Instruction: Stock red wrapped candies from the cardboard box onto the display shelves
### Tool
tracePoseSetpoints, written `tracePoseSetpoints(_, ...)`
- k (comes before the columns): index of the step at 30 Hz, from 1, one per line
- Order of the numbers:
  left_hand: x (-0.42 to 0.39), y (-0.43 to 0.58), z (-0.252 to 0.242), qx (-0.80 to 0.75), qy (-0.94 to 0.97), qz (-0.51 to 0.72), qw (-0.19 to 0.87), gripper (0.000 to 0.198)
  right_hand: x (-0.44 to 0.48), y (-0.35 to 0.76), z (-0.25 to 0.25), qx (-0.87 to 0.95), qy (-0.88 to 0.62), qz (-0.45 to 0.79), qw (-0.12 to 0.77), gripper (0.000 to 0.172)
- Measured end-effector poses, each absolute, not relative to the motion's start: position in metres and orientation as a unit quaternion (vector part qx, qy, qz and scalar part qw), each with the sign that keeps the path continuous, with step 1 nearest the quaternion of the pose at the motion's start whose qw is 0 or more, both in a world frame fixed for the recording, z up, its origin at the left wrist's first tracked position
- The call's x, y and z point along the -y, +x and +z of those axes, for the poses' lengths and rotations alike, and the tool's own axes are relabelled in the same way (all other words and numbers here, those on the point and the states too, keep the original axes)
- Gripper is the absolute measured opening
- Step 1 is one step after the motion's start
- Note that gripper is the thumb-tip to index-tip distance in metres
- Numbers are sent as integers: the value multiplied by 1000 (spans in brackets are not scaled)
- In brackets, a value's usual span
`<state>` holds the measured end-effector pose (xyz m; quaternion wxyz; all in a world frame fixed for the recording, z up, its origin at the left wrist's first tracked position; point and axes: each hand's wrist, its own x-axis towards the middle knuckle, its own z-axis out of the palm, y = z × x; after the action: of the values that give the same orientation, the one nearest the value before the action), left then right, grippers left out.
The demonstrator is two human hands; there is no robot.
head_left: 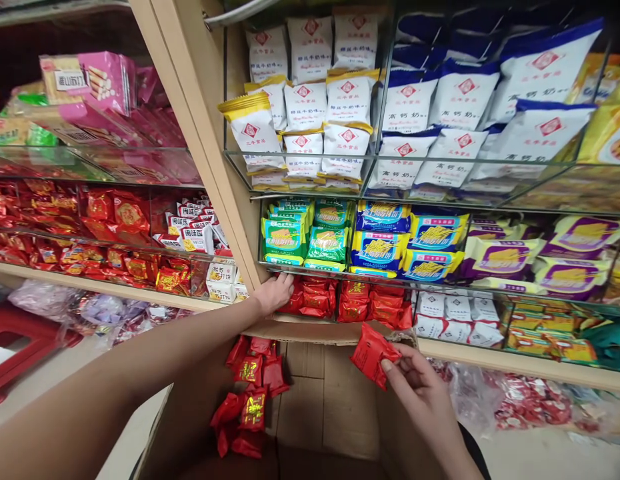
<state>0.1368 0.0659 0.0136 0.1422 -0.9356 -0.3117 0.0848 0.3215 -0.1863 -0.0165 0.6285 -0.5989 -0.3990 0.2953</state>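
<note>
My left hand (274, 293) reaches into the bottom glass bin of the shelf, its fingers closed on red snack packets (315, 300) stacked there. A little lower and to the right, my right hand (415, 380) pinches one red snack packet (373, 353) between thumb and fingers. This packet hangs above an open cardboard box (325, 407). More red packets (247, 400) lie along the box's left inner side.
Glass-fronted bins hold white packets (310, 113), green packets (290, 233), blue packets (405, 243) and purple packets (505, 257). The wooden shelf post (210, 147) splits two units. Red sweets (105, 227) fill the left unit. A red stool (20, 347) stands at lower left.
</note>
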Motion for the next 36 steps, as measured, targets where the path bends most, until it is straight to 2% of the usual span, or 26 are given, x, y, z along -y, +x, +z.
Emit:
tracePoseSetpoints(6,-77,160,11,384,-906,109,142,25,187,322,-18,400,-595,310,624,33)
tracePoseSetpoints(14,-52,152,17,408,-895,100,147,22,184,321,-16,378,-596,315,635,36)
tracePoseSetpoints(21,-49,141,17,403,-905,77,116,36,181,320,-14,376,-573,324,652,40)
tracePoseSetpoints(28,-40,138,23,411,-903,67,103,43,180,322,-20,384,-598,305,634,34)
tracePoseSetpoints(32,-37,134,22,423,-899,57,100,42,177,320,-19,358,-585,324,652,34)
tracePoseSetpoints(36,-44,135,24,439,-893,43,86,29,168,314,-9,303,-552,390,672,34)
